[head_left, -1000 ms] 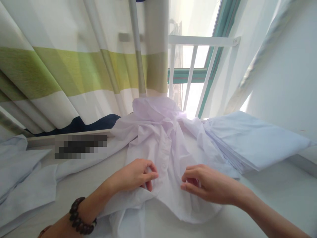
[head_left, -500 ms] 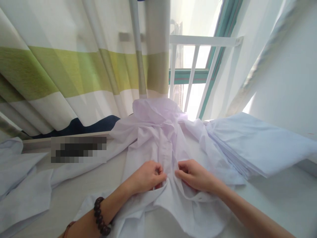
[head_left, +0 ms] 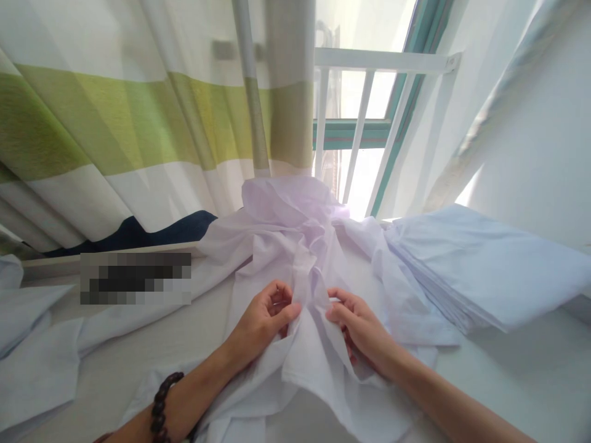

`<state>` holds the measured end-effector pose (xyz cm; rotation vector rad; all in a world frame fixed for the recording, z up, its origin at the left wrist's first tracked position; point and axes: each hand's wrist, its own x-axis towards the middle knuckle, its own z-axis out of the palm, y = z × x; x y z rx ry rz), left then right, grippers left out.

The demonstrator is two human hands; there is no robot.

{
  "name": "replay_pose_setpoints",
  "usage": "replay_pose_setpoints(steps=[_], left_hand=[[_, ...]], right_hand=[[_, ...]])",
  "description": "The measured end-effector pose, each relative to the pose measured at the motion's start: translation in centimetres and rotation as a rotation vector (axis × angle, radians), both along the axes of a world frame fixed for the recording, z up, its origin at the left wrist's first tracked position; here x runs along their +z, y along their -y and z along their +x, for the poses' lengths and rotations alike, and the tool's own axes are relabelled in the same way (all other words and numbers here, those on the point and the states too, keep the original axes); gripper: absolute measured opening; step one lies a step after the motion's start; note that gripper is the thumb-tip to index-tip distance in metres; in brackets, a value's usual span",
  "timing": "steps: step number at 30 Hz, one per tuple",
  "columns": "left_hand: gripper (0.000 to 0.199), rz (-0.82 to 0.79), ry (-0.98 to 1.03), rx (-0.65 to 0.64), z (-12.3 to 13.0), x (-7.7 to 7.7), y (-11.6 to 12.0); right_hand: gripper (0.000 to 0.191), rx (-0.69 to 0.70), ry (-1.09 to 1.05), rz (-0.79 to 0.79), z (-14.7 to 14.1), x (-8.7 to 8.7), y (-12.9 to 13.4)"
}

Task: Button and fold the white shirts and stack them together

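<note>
Shirt (head_left: 311, 347), white, thin and rumpled.

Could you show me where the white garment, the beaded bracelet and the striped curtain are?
White garment (head_left: 307, 351): head view, on the bunched cloth of its front.
Beaded bracelet (head_left: 159, 408): head view, on its dark beads.
Striped curtain (head_left: 150, 120): head view, on its green band.

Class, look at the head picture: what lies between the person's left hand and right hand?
Between the left hand and right hand lies folded cloth of the white garment, visible in the head view.
</note>
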<state>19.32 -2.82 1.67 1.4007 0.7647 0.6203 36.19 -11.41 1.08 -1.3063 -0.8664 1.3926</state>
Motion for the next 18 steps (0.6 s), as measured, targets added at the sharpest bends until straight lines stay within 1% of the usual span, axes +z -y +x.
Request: replay_pose_setpoints(steps=[3, 6, 8, 10, 11, 15, 18], left_hand=[[0.040, -0.104, 0.024, -0.001, -0.3, 0.4, -0.1], [0.044, -0.218, 0.098, 0.008, -0.6, 0.7, -0.6], [0.044, -0.253, 0.154, 0.035, -0.7, 0.6, -0.9], [0.045, -0.237, 0.167, 0.027, -0.7, 0.4, -1.0], [0.044, -0.210, 0.147, 0.000, -0.6, 0.3, -1.0], [0.036, -0.053, -0.004, -0.158, -0.2, -0.3, -0.5], [0.033, 0.001, -0.053, -0.185, 0.1, -0.4, -0.3]], right_hand=[[0.027, 0.083, -0.078, -0.030, 0.4, -0.4, -0.1], [0.022, 0.116, -0.168, -0.010, 0.9, -0.3, -0.2], [0.019, 0.125, -0.203, 0.008, 1.0, -0.4, -0.2], [0.018, 0.121, -0.196, 0.027, 1.0, -0.7, -0.2], [0.019, 0.124, -0.175, 0.034, 0.9, -0.8, -0.1], [0.021, 0.167, -0.049, 0.083, 0.6, -1.2, 0.1], [0.020, 0.201, -0.001, 0.123, 0.5, -1.1, 0.1]])
